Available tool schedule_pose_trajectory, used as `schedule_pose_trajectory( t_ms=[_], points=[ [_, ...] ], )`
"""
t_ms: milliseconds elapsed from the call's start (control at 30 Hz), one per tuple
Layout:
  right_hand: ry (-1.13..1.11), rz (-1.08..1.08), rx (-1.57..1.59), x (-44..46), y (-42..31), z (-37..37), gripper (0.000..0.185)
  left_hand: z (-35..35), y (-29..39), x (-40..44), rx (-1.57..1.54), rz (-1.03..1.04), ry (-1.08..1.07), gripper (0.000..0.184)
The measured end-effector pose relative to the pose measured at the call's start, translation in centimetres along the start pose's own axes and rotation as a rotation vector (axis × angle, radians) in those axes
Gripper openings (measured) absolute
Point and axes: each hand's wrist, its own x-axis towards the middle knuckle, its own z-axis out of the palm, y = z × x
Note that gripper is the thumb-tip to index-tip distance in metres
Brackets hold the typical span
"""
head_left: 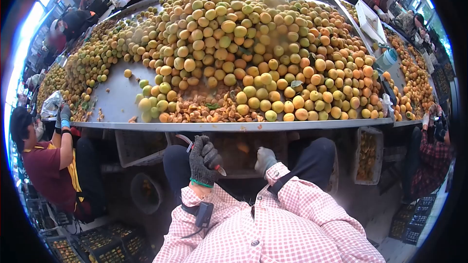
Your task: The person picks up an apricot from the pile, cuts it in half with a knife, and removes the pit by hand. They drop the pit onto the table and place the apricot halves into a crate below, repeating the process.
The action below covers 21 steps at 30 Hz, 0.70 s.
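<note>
My left hand (pixel 204 159), in a dark knitted glove, is closed around a slim red-and-silver tool (pixel 184 141). One curved end sticks out at the upper left, and a pointed end shows at the lower right. My right hand (pixel 265 160), in a grey glove, is curled closed beside it; whatever its fingers hold is hidden. Both hands are over my lap, below the table's front rim (pixel 234 126). A blurred orange piece (pixel 243 147) appears between them. Beyond the rim lie split apricot pieces (pixel 214 107) and a large heap of whole apricots (pixel 229 34).
Below the table are a pale crate (pixel 141 146), a crate of fruit pieces (pixel 368 156) and a bucket (pixel 146 192). A person (pixel 48 160) sits at my left, another (pixel 429 156) at my right. A white tray (pixel 370 22) stands at the back right.
</note>
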Motion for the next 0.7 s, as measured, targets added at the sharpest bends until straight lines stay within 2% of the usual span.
schedule_pose_trajectory(
  t_ms=[133, 200, 267, 300, 367, 400, 433, 467, 500, 533, 567, 600, 667, 700],
  points=[
    [-0.080, 0.242, 0.842, -0.3, -2.0, -0.8, 0.029, -1.8, 0.3, 0.4, 0.000, -0.014, -0.027, 0.029],
    [-0.120, 0.358, 1.264, -0.6, -3.4, -1.6, 0.031, -1.7, 0.2, 0.4, 0.047, 0.000, 0.025, 0.028],
    [-0.114, -0.048, 1.327, -0.5, -5.6, -3.5, 0.038, -1.8, 0.1, 0.7, 0.050, -0.002, 0.039, 0.028],
    [-0.111, -0.048, 1.326, -0.2, -6.5, -4.7, 0.038, -2.2, 0.1, 1.0, 0.059, -0.007, 0.042, 0.027],
    [0.224, -0.475, 0.842, 1.1, -8.4, -8.2, 0.044, -2.6, 0.3, 1.2, 0.074, -0.015, 0.043, 0.026],
    [0.155, -0.369, 0.714, 1.7, -8.4, -10.8, 0.051, -2.7, 0.1, 1.2, 0.069, -0.034, 0.040, 0.024],
    [0.275, -0.379, 0.717, 4.2, -6.8, -10.6, 0.047, -2.8, 0.0, 1.3, 0.063, -0.051, 0.038, 0.023],
    [0.401, -0.277, 0.542, 4.0, -7.5, -14.0, 0.039, -2.8, -0.1, 1.3, 0.063, -0.049, 0.033, 0.023],
    [0.641, -0.377, 0.367, 6.5, -5.3, -14.4, 0.033, -2.7, -0.3, 1.1, 0.127, -0.055, 0.105, 0.021],
    [0.791, -0.300, 0.016, 7.0, -4.9, -16.1, 0.037, -2.5, -0.5, 0.9, 0.191, -0.062, 0.179, 0.019],
    [0.778, -0.255, -0.112, 8.3, -3.9, -16.8, 0.040, -2.3, -0.8, 0.9, 0.277, -0.046, 0.217, 0.017],
    [0.778, -0.259, -0.112, 9.2, -2.5, -16.7, 0.040, -2.4, -1.1, 0.9, 0.277, -0.041, 0.216, 0.017],
    [0.518, -0.253, -0.482, 10.4, -0.6, -16.6, 0.037, -2.6, -1.5, 1.1, 0.381, -0.052, 0.211, 0.015],
    [0.471, -0.172, -0.467, 10.1, -1.4, -17.0, 0.031, -2.5, -1.6, 1.3, 0.394, -0.063, 0.243, 0.014]
  ],
)
